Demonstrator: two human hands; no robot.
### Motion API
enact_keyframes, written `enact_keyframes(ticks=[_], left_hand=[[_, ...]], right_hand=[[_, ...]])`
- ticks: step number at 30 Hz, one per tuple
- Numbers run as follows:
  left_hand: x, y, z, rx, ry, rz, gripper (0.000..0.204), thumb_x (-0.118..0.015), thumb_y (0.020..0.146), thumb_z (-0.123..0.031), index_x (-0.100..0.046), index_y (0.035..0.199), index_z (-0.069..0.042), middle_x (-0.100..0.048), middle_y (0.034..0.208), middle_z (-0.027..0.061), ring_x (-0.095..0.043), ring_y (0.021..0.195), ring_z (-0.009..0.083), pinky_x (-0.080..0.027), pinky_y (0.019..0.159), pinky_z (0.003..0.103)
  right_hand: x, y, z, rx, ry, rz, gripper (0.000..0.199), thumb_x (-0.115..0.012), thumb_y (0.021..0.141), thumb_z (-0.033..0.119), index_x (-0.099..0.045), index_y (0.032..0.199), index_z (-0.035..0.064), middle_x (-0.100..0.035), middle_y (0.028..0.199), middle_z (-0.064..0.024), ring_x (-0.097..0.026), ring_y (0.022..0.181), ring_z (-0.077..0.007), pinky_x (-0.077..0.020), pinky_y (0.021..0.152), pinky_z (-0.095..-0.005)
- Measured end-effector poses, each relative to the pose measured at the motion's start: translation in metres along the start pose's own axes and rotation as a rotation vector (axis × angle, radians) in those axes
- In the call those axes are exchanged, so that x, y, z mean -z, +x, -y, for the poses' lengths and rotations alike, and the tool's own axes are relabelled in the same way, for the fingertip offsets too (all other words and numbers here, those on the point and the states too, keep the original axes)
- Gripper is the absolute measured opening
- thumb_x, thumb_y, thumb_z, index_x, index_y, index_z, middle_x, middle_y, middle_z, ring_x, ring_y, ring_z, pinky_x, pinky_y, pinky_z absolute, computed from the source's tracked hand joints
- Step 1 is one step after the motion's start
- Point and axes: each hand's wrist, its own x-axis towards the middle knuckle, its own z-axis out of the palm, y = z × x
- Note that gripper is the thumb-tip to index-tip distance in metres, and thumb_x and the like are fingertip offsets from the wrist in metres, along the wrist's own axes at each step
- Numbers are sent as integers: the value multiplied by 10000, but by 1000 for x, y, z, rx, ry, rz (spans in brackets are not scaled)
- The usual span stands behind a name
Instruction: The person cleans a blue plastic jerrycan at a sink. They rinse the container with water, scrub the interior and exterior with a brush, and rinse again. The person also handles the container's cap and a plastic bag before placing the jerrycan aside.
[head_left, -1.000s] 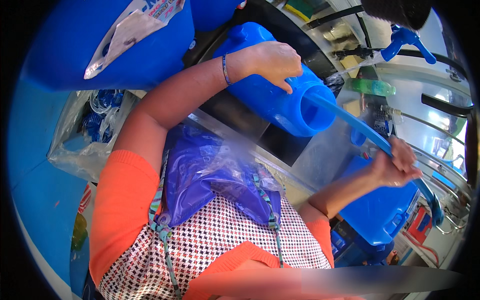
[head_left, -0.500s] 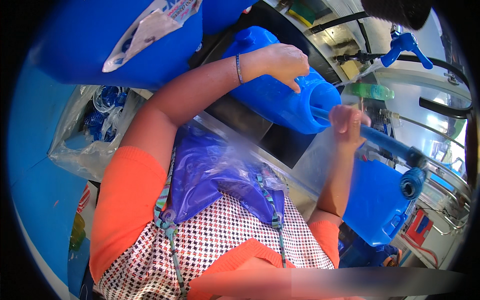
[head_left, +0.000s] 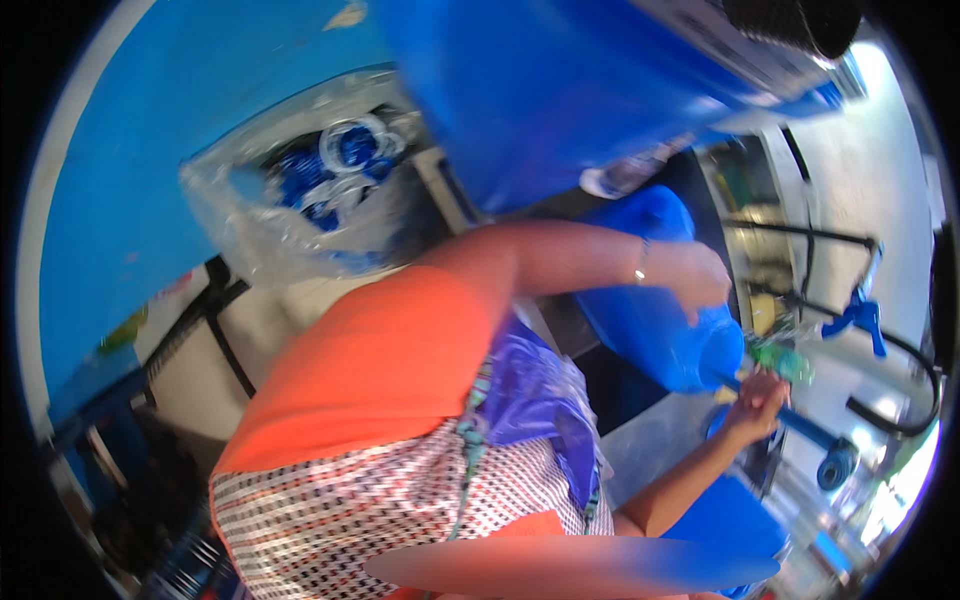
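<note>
A blue plastic jug (head_left: 650, 320) lies tilted, its wide mouth pointing right and down. My left hand (head_left: 695, 278), a thin bracelet on its wrist, grips the jug's top near the mouth. Just under the mouth my right hand (head_left: 760, 393) is raised with curled fingers, next to a small green piece (head_left: 780, 357). I cannot tell whether it holds that piece. A blue pipe (head_left: 805, 432) runs behind that hand. My orange top and purple apron (head_left: 530, 400) fill the middle of the view.
A big blue drum (head_left: 560, 90) hangs overhead. A clear bag of blue and white rings (head_left: 320, 190) leans on the blue wall (head_left: 110, 220) at left. At right are a blue tap (head_left: 860, 318), a black hose (head_left: 915, 400), a steel counter (head_left: 655, 440) and another blue container (head_left: 725, 520).
My right hand let go of the blue pipe and rose to the jug's mouth. The view swung left, so the jug and both hands now sit at the right.
</note>
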Motion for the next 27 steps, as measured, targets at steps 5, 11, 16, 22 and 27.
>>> enact_keyframes(ticks=[5,11,16,22,27], left_hand=[[-4,0,-8,66,64,-28,397,-759,710,-437,-734,863,-72,-715,919,121,-674,920,324,-547,781,428],[-14,-28,-36,254,34,-117,565,-727,701,-588,-746,951,-81,-707,1038,132,-670,981,335,-542,836,459],[-44,-25,-40,378,130,-164,583,-708,712,-612,-747,951,-82,-710,1026,136,-668,989,336,-541,844,454],[-57,-53,-14,434,173,-144,553,-679,745,-624,-747,913,-102,-716,977,115,-671,966,323,-544,832,441],[-43,-65,-25,471,241,-206,556,-675,751,-624,-745,925,-101,-716,964,122,-670,970,322,-547,826,442]], right_hand=[[1,-9,2,45,145,-33,441,-471,1028,321,-354,644,139,-295,571,32,-269,509,-81,-248,507,-266],[-14,-11,12,111,176,61,446,-479,1025,338,-349,652,131,-272,601,27,-242,521,-86,-212,488,-257],[-28,-10,-7,153,272,37,458,-432,1039,351,-327,647,138,-241,581,25,-245,524,-91,-216,493,-264],[-83,13,-34,-113,406,30,465,-424,1044,290,-319,618,138,-261,553,19,-245,506,-93,-239,511,-262],[-105,31,-26,-174,303,154,467,-420,1045,254,-327,603,135,-259,544,20,-251,498,-86,-255,509,-263]])
